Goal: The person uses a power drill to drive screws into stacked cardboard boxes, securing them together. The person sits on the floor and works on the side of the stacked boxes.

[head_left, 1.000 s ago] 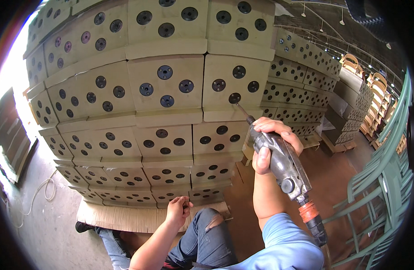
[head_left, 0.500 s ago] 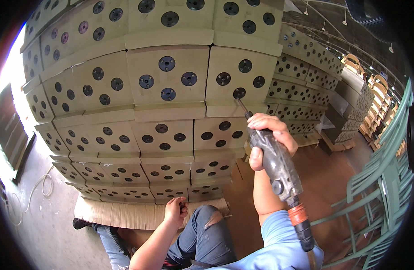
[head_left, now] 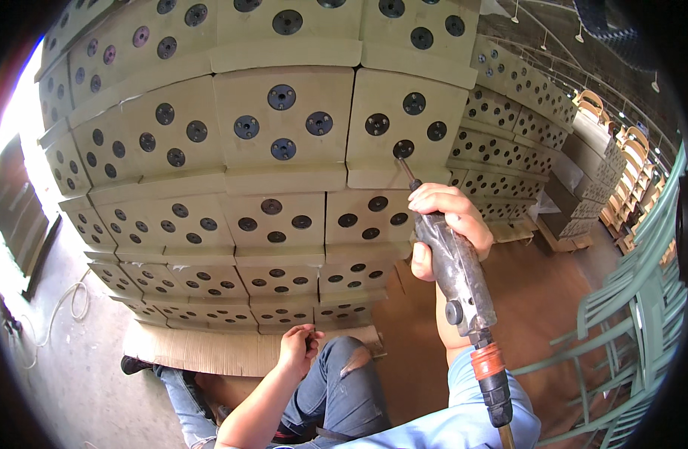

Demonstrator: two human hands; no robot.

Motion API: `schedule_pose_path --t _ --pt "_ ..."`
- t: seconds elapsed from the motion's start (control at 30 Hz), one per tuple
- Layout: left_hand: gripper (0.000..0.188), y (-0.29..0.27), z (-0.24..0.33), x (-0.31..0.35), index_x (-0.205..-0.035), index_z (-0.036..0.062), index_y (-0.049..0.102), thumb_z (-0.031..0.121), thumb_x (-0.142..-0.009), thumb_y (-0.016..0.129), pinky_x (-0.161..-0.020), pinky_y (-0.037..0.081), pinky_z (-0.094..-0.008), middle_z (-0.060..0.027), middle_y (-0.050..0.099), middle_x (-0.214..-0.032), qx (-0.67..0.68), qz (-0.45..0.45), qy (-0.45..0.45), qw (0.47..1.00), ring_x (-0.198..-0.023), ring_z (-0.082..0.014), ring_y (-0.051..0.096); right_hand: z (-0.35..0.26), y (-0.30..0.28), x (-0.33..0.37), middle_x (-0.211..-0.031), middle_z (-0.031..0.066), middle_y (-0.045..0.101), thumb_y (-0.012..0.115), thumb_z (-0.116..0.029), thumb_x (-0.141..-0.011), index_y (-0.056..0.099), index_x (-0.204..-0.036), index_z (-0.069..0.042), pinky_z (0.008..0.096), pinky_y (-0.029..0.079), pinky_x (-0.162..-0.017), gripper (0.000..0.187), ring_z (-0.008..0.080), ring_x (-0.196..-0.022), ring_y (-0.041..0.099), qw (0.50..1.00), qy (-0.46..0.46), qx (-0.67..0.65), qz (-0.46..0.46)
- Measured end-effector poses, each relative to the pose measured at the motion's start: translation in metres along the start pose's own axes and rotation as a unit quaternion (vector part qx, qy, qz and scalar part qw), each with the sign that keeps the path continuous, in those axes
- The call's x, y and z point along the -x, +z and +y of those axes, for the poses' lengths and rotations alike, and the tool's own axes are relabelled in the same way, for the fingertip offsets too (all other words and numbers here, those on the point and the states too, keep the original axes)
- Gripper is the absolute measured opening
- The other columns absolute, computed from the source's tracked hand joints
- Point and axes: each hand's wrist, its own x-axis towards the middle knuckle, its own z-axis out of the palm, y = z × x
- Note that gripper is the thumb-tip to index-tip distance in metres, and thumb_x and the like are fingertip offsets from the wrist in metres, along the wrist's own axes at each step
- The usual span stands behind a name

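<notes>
My right hand [head_left: 454, 223] is wrapped round a dark, worn air screwdriver [head_left: 457, 273] with an orange-red collar and a hose at its back end. Its long thin bit reaches up to the lower edge of a round black disc [head_left: 404, 150], lowest of the discs on a beige box-like panel [head_left: 374, 166] in the stack before me. Whether the tip touches a screw there is too small to tell. Low in front of the stack, beside my raised knee, my left hand [head_left: 299, 350] is closed with small dark bits between its fingers.
Similar beige panels with black discs rise in stacked rows, with a second stack [head_left: 501, 142] behind at right. Green chair frames [head_left: 635, 322] crowd the right side. Corrugated cardboard [head_left: 209, 350] lies under the stack; a pale hose [head_left: 78, 303] runs over the floor at left.
The screwdriver has tilted slightly more upright, its back end swinging left, while the bit stays at the same disc. My left hand has shifted a little to the right.
</notes>
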Motion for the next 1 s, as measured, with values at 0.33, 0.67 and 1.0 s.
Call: schedule_pose_path --t 0.33,0.67,1.0 --pt "0.017 0.001 0.033 0.017 -0.099 0.0060 0.054 0.019 -0.107 0.046 -0.040 0.033 -0.0215 -0.0125 0.072 -0.088 -0.006 -0.067 0.086 0.994 -0.051 -0.0099 0.046 -0.134 0.042 0.008 -0.098 0.0141 0.062 0.076 -0.027 -0.092 0.041 -0.130 -0.016 0.0474 0.060 -0.068 0.052 0.0281 -0.078 0.063 0.957 0.217 -0.124 0.150" --pt "0.021 0.011 0.117 0.098 -0.100 0.0016 0.069 0.022 -0.100 0.067 -0.045 0.030 -0.0177 0.0030 0.054 -0.073 0.020 -0.228 0.159 0.960 -0.057 -0.0039 0.042 -0.194 0.076 0.033 -0.099 0.0099 0.059 0.074 -0.036 -0.094 0.040 -0.126 -0.019 0.0455 0.056 -0.073 0.050 0.0254 -0.082 0.061 0.853 0.374 -0.309 0.193" --pt "0.022 -0.002 0.133 0.111 -0.090 0.0028 0.066 0.022 -0.100 0.068 -0.048 0.025 -0.0187 0.0069 0.046 -0.066 -0.096 -0.232 0.187 0.950 -0.055 -0.0020 0.036 -0.195 0.080 0.028 -0.100 0.0111 0.061 0.075 -0.033 -0.092 0.043 -0.128 -0.017 0.0441 0.056 -0.071 0.050 0.0258 -0.081 0.062 0.851 0.358 -0.337 0.186"
